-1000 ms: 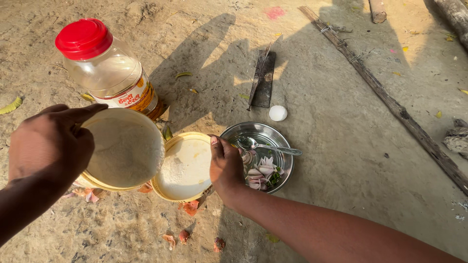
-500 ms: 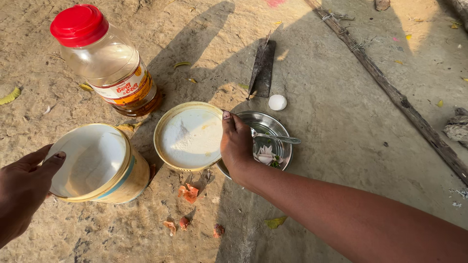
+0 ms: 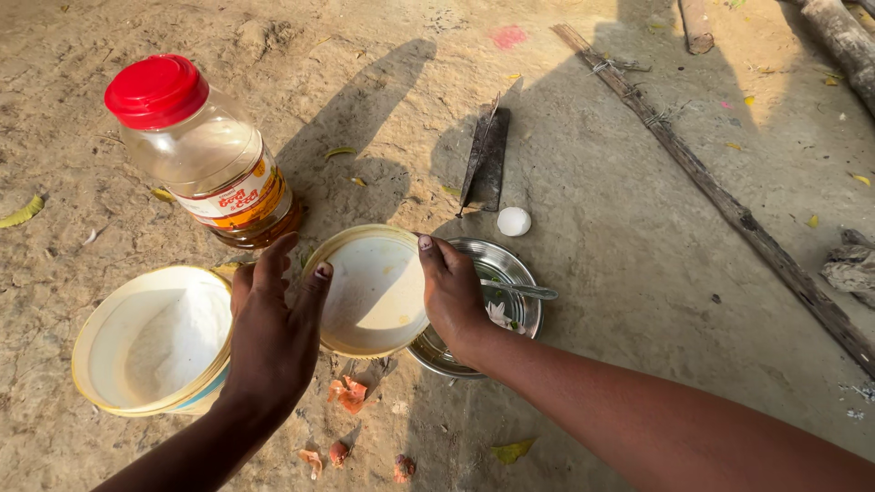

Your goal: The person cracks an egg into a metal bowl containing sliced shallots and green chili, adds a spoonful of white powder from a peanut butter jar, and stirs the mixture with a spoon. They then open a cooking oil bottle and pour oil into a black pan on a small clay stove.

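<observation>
A round cream lid (image 3: 374,292) with a yellow rim lies on the sandy ground. My right hand (image 3: 451,296) grips its right edge, thumb on the rim. My left hand (image 3: 273,333) hovers by the lid's left edge with fingers spread and nothing in it. To the left stands an open cream tub (image 3: 100,351) with white powder inside. Behind it is a clear plastic bottle (image 3: 205,155) with a red cap and a little amber liquid.
A steel plate (image 3: 519,319) with a spoon (image 3: 524,291) and chopped bits sits under my right wrist. A small white round thing (image 3: 513,221) and a dark flat blade (image 3: 488,159) lie behind it. Reddish peels (image 3: 346,394) lie near me; a long stick (image 3: 711,187) runs at right.
My left hand let go of the tub, which now stands at the left, and moved right to the lid. My right hand stays at the lid's edge.
</observation>
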The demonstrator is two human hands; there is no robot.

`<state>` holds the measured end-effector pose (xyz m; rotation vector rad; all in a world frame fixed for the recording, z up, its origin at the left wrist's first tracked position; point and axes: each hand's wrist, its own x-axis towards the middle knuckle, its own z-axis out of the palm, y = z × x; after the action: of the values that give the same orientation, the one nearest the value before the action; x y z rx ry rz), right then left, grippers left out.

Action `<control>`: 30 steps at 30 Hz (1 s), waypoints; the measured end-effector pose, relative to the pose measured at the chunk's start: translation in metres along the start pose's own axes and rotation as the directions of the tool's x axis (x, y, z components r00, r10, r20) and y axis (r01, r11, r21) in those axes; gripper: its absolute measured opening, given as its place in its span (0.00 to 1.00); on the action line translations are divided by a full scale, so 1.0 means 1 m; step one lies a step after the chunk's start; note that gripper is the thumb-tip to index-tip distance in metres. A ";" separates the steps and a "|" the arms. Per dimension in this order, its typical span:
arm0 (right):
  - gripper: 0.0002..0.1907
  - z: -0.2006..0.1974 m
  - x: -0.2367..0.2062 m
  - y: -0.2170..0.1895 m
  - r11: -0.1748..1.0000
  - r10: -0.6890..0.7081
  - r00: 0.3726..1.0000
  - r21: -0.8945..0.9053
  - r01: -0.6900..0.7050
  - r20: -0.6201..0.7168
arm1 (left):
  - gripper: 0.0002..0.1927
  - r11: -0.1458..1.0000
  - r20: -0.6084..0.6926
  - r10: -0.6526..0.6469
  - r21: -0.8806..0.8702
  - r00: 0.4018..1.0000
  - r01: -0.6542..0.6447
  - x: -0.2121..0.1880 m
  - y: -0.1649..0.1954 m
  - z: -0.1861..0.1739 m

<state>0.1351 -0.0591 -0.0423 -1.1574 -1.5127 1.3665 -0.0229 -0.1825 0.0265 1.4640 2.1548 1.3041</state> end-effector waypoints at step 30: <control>0.24 -0.087 0.019 -0.002 0.987 0.106 0.988 0.134 -0.091 -0.109 | 0.11 0.917 0.615 0.189 0.167 0.765 -0.361 0.060 0.048 0.069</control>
<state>0.2120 -0.0159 -0.0299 -1.2217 -1.2815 1.4154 0.0212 -0.0905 0.0402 2.0322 1.7787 0.4861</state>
